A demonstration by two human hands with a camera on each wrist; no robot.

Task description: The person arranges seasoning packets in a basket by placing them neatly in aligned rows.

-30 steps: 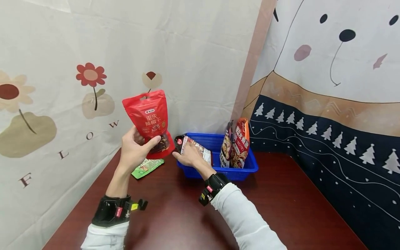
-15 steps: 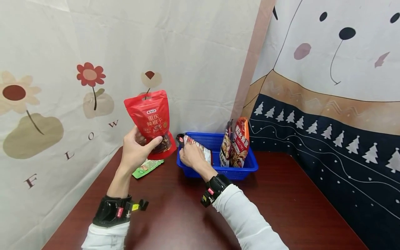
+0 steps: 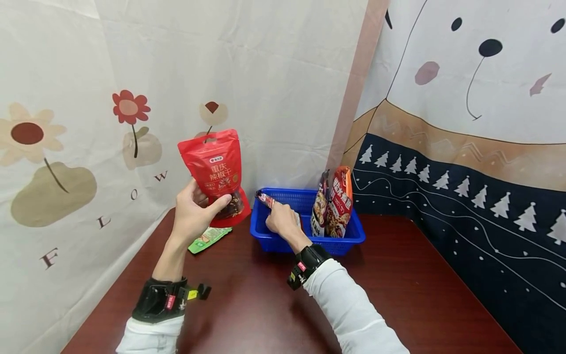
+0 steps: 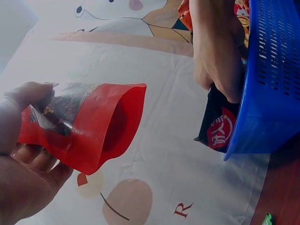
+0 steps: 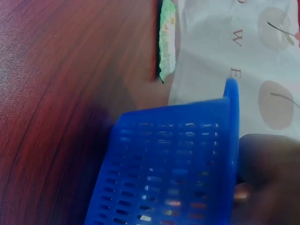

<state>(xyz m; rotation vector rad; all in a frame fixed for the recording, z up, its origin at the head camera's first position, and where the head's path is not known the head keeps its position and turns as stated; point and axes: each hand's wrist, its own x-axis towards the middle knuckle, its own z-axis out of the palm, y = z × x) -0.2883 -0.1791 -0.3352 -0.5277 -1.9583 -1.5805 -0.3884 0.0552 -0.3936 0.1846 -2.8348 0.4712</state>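
My left hand (image 3: 193,209) grips a red stand-up snack pouch (image 3: 219,162) above the table, thumb across its clear window. The left wrist view shows the bottom fold of this red pouch (image 4: 110,124). My right hand (image 3: 284,221) reaches into the left part of a blue perforated basket (image 3: 283,243), its fingers around the near edge of a black food packet (image 3: 266,199). Most of that packet is hidden by the hand; its black corner with a red logo (image 4: 220,131) shows at the basket's rim in the left wrist view.
Two upright food packets, one dark (image 3: 320,206) and one red-orange (image 3: 340,204), stand in the basket's right part. A green packet (image 3: 208,240) lies on the dark red table (image 3: 247,305), left of the basket. Printed cloths (image 3: 283,98) hang behind.
My right hand has moved slightly right inside the basket, and the black packet has shifted with it, showing less of its face. The red pouch has drifted a little right in the left hand.
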